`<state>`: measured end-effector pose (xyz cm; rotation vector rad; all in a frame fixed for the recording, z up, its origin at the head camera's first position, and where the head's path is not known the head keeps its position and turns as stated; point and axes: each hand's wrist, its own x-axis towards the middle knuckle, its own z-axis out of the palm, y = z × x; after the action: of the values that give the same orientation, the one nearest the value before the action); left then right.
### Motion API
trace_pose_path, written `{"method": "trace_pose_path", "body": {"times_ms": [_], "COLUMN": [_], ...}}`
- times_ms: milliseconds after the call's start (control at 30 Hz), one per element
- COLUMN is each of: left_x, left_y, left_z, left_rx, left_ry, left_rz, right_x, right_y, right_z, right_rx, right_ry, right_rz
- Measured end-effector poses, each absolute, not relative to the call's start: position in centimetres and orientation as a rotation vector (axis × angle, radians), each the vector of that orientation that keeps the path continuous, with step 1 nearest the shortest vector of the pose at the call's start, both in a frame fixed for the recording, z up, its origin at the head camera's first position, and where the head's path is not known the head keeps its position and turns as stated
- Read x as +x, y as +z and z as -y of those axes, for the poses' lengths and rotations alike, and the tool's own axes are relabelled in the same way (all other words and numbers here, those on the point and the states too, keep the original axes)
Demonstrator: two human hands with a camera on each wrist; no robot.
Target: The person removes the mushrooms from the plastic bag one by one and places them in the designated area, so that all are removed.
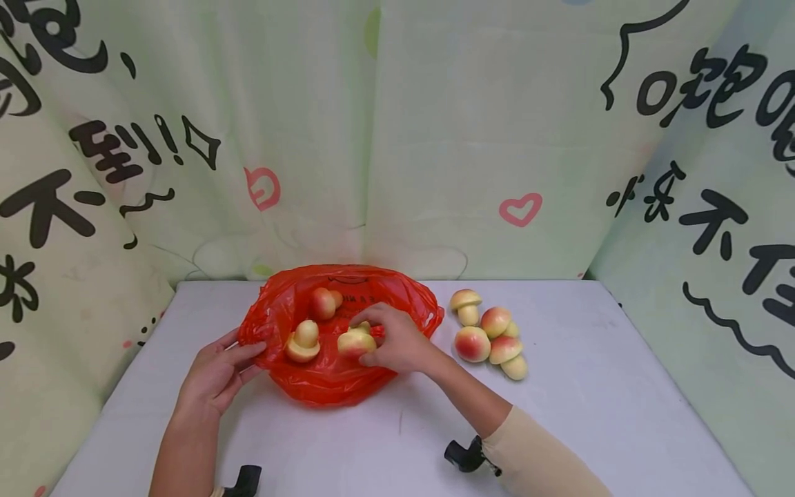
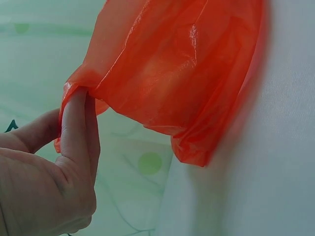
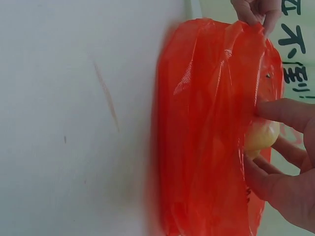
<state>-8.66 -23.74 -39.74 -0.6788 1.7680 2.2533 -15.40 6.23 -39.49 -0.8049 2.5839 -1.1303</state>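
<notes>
A red plastic bag (image 1: 329,390) lies with its mouth spread wide on the table. My left hand (image 1: 211,373) pinches the bag's left rim between thumb and fingers; in the left wrist view the red film (image 2: 162,73) hangs from those fingers. Inside the bag mouth, my right hand (image 1: 400,338) holds a toy mushroom (image 1: 355,342), yellow with a reddish cap, its stem pointing up. In the right wrist view, thumb and fingers sit around the pale mushroom (image 3: 263,135) at the rim. Two more mushrooms lie in the bag, one stem-up (image 1: 304,339) and one reddish (image 1: 323,304) farther back.
Several red-and-yellow toy mushrooms (image 1: 472,344) are clustered on the white table (image 1: 577,386), right of the bag. A light green curtain (image 1: 435,138) with black characters and pink hearts closes off the back and sides.
</notes>
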Motion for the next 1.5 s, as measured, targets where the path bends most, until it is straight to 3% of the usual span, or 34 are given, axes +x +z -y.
{"method": "trace_pose_path", "body": {"times_ms": [1500], "left_x": [-8.8], "left_y": [-40.2], "left_z": [24.0], "left_rx": [-0.705], "left_ry": [2.237], "left_rz": [-1.772], "right_x": [-10.7], "right_y": [-37.3], "right_z": [-15.9], "right_rx": [-0.822], "right_ry": [-1.237], "right_rz": [-2.553]}}
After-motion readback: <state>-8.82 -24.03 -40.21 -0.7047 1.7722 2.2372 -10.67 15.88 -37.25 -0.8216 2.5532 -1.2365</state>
